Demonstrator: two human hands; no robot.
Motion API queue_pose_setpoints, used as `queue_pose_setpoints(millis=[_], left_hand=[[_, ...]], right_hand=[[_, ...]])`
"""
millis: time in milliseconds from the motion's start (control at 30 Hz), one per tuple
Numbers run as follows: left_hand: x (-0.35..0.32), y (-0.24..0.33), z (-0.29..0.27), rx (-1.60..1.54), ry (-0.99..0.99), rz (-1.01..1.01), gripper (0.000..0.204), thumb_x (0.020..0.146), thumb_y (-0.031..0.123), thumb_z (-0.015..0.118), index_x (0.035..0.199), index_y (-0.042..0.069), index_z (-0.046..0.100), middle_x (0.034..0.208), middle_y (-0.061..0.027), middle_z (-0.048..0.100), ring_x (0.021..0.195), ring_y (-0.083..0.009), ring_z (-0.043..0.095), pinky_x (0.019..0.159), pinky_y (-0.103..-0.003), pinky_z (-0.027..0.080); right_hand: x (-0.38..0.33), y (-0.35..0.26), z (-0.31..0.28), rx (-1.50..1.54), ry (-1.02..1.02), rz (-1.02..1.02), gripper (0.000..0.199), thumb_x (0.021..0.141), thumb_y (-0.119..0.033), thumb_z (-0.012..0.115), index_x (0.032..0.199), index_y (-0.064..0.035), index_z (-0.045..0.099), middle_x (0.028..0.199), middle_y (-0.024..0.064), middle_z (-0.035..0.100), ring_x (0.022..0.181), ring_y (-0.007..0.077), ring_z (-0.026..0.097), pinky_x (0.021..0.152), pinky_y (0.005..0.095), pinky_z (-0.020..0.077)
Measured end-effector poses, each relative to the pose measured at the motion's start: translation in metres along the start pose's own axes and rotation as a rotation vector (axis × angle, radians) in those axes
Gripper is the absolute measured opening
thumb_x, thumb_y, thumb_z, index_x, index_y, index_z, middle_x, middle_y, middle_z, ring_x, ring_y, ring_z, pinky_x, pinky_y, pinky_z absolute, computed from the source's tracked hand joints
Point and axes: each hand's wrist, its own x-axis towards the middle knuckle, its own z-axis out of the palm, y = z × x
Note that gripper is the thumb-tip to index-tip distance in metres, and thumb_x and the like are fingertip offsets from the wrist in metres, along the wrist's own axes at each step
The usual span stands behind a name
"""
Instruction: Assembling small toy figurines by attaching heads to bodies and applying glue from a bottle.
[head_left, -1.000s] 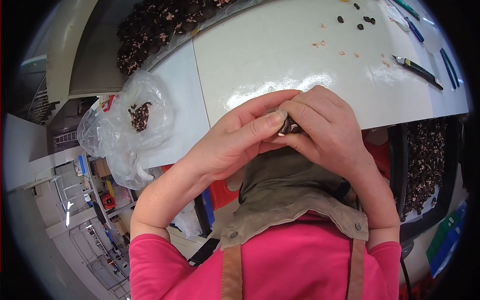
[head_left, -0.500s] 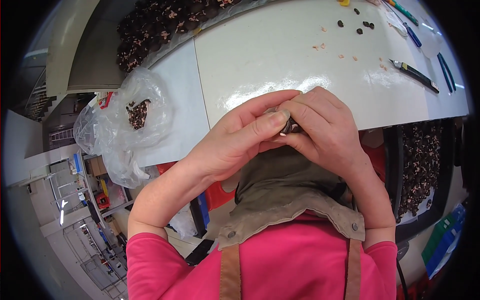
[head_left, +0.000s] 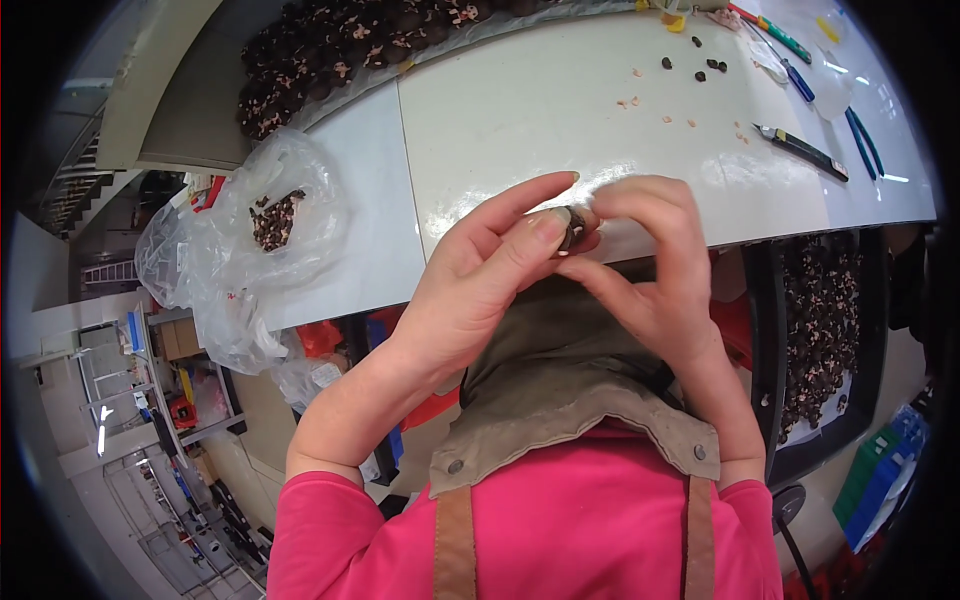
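Note:
Over the table's near edge, my left hand (head_left: 480,265) pinches a small dark rounded piece (head_left: 572,232) between its thumb and fingers, with the index finger stretched out above. A small pale bit shows at the lower side of the piece. My right hand (head_left: 655,255) curls around from the other side, its bent fingertips and thumb at the piece. Part of the piece is hidden by my fingers. Several similar dark pieces (head_left: 700,75) lie loose at the far right of the table, with small pink scraps (head_left: 668,120) scattered near them.
A large pile of dark pieces with pink bits (head_left: 330,60) covers the far left. A clear plastic bag (head_left: 285,200) holds more at the left. A utility knife (head_left: 800,150), pliers (head_left: 865,142) and a screwdriver (head_left: 797,80) lie at right. Below them stands a filled black tray (head_left: 765,350).
My right hand has opened out from around the dark piece and its wrist has turned, leaving more of the piece visible. My left hand still holds it. The whole view has shifted slightly.

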Motion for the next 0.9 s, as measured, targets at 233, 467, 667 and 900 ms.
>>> queue_pose_setpoints(millis=[233, 467, 667, 900], left_hand=[[0.000, -0.001, 0.001, 0.037, 0.041, 0.023, 0.049, 0.094, 0.025, 0.053, 0.133, 0.000, 0.040, 0.111, -0.0098, 0.060, 0.100, -0.0146, 0.059, 0.090, -0.029, 0.046], [0.005, -0.002, 0.006, 0.018, 0.020, 0.045, 0.048, 0.093, 0.026, 0.053, 0.132, 0.000, 0.041, 0.111, -0.0069, 0.059, 0.102, -0.0123, 0.057, 0.091, -0.028, 0.045], [0.008, -0.003, 0.008, 0.012, 0.008, 0.044, 0.047, 0.093, 0.026, 0.053, 0.132, 0.001, 0.042, 0.113, -0.0062, 0.059, 0.103, -0.0114, 0.056, 0.093, -0.029, 0.044], [0.008, -0.006, 0.008, 0.004, 0.005, 0.033, 0.048, 0.093, 0.027, 0.055, 0.130, -0.001, 0.043, 0.114, -0.0108, 0.058, 0.106, -0.0147, 0.055, 0.093, -0.028, 0.045]], right_hand=[[-0.009, -0.006, 0.006, 0.049, -0.033, -0.013, 0.040, 0.064, 0.001, 0.078, 0.095, -0.0069, 0.055, 0.093, 0.0078, 0.056, 0.083, 0.0201, 0.055, 0.068, 0.0287, 0.0476], [-0.012, -0.001, 0.010, 0.074, 0.079, 0.022, 0.033, 0.063, 0.006, 0.075, 0.090, -0.0059, 0.059, 0.089, 0.0055, 0.057, 0.076, 0.0176, 0.054, 0.059, 0.0259, 0.0468], [-0.010, 0.005, 0.005, 0.050, 0.071, -0.048, 0.033, 0.063, 0.008, 0.074, 0.090, -0.0070, 0.061, 0.088, 0.0052, 0.057, 0.076, 0.0176, 0.055, 0.060, 0.0252, 0.0466], [-0.012, 0.001, 0.004, 0.052, 0.068, -0.034, 0.033, 0.062, 0.008, 0.074, 0.087, -0.0069, 0.059, 0.086, 0.0053, 0.059, 0.077, 0.0182, 0.056, 0.061, 0.0263, 0.0471]])
